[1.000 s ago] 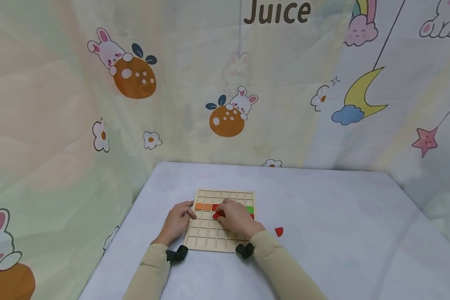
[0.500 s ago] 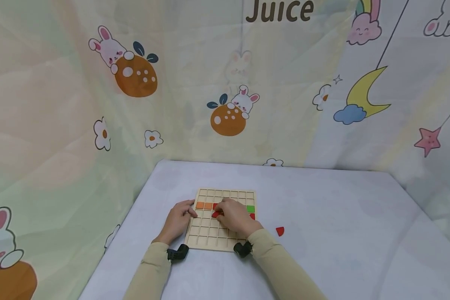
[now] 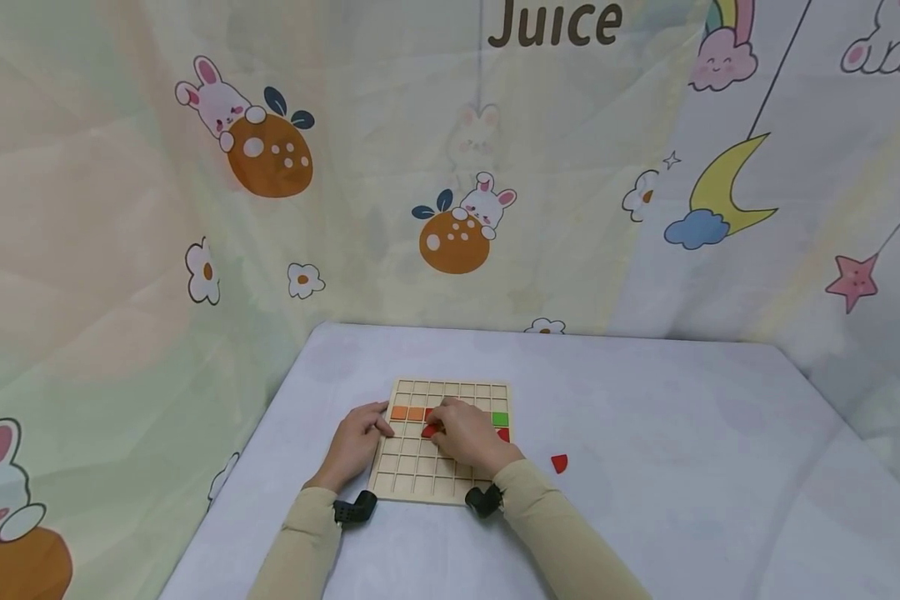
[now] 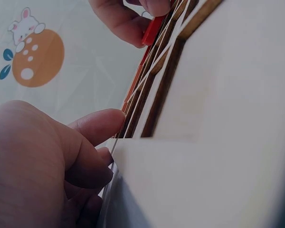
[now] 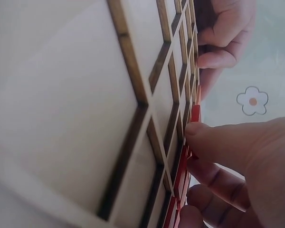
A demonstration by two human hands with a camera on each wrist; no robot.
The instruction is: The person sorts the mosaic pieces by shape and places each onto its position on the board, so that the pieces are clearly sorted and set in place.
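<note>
A light wooden grid board (image 3: 412,479) lies on the table. At its left edge rests my left hand (image 3: 352,442), fingers loosely bent and fingertips touching the rim, as the left wrist view also shows. My right hand (image 3: 468,435) is over the middle of the board. Its thumb and fingers pinch a red tile (image 3: 428,432), which appears as a red piece (image 4: 153,31) in the left wrist view and beside the thumb (image 5: 195,114) in the right wrist view. Orange tiles (image 3: 407,413), a green tile (image 3: 500,418) and more red tiles sit in the grid. The right hand hides some cells.
A loose red piece with a rounded side (image 3: 559,463) lies on the white table (image 3: 682,467), right of the board. Behind the table hangs a printed cloth (image 3: 360,167) with rabbits and flowers. Each wrist wears a small black camera, one of them the left wrist camera (image 3: 356,507).
My right hand has shifted very slightly to the left on the board, the pinched red tile with it. The left hand keeps its place at the edge.
</note>
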